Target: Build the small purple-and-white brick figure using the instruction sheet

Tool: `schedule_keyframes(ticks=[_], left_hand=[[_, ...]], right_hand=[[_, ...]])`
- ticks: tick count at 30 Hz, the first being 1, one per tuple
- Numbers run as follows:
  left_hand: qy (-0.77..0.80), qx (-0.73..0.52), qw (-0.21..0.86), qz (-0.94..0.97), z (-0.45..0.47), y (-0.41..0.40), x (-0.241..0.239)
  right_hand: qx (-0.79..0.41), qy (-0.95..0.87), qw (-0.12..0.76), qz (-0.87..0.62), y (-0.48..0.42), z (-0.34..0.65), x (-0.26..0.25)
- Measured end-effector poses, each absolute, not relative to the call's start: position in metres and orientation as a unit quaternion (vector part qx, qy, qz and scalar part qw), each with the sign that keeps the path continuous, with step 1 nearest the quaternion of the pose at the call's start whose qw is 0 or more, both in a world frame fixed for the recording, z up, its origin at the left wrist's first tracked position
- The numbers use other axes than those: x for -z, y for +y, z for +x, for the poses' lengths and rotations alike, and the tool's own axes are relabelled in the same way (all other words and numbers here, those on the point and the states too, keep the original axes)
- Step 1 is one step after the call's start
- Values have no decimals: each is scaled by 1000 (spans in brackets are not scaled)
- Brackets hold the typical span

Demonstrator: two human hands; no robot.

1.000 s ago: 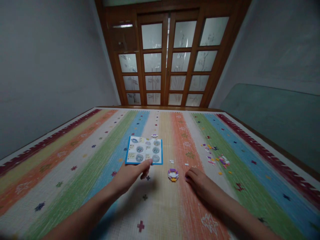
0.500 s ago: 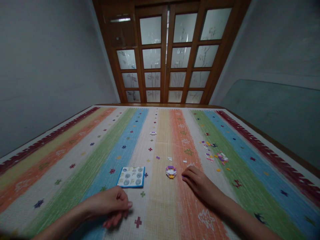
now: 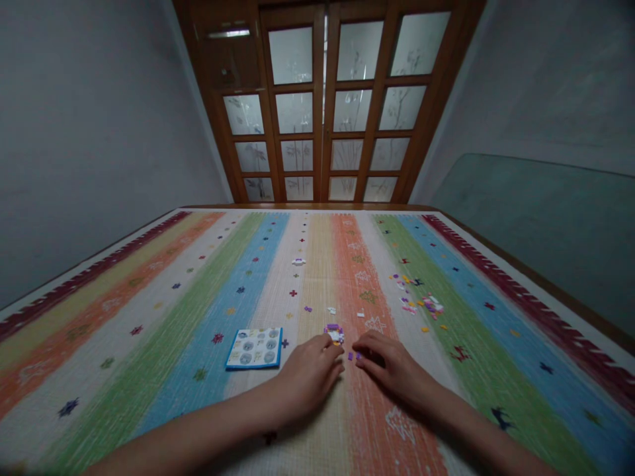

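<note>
A small model of purple, white and orange toy bricks [image 3: 334,328] lies flat on the striped cloth in front of me. My left hand [image 3: 310,373] is at its near side, fingers bent and closed against its front edge, covering part of it. Two tiny purple bricks [image 3: 350,356] lie between my hands. My right hand [image 3: 391,363] rests just right of them, fingers curved, with a gap between thumb and forefinger. The thumb tip is beside one purple brick; nothing shows lifted in that hand.
A blue-edged instruction booklet [image 3: 255,348] lies left of my left hand. Loose coloured bricks [image 3: 430,304] are scattered at the right. Single pieces lie beyond the model: a purple one [image 3: 308,309], white ones [image 3: 360,315], and a white-and-purple assembly [image 3: 298,262] farther off.
My left hand has moved right and forward from below the booklet to the brick model. My right hand's thumb and forefinger have parted, and purple bricks now show on the cloth beside them.
</note>
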State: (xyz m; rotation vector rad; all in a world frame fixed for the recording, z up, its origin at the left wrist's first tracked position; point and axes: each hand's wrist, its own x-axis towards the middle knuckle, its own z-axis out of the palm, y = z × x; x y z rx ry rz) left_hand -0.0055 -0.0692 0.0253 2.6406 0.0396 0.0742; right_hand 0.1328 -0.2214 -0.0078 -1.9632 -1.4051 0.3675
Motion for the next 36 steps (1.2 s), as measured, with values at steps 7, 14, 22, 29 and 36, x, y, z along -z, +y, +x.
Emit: schedule_keyframes(ticks=[7,14,22,29,36], left_hand=[[-9,-9,137,990,17,-83,-8],[-55,-18,132,990,8,-90,-4],[-85,-4,116,990,-19,-94,-9],[-78,11,127,989,-26,-91,-6],[-82,-4,130,988,-26,-91,3]], right_hand=[[-122,-553,359,-742,-222,130,16],[-100,-577,350,-731,-226,130,19],[-105,-580,327,-738,-227,133,20],[-81,-575,351,-735,-228,133,19],[-77,-568,347,-743,-238,129,25]])
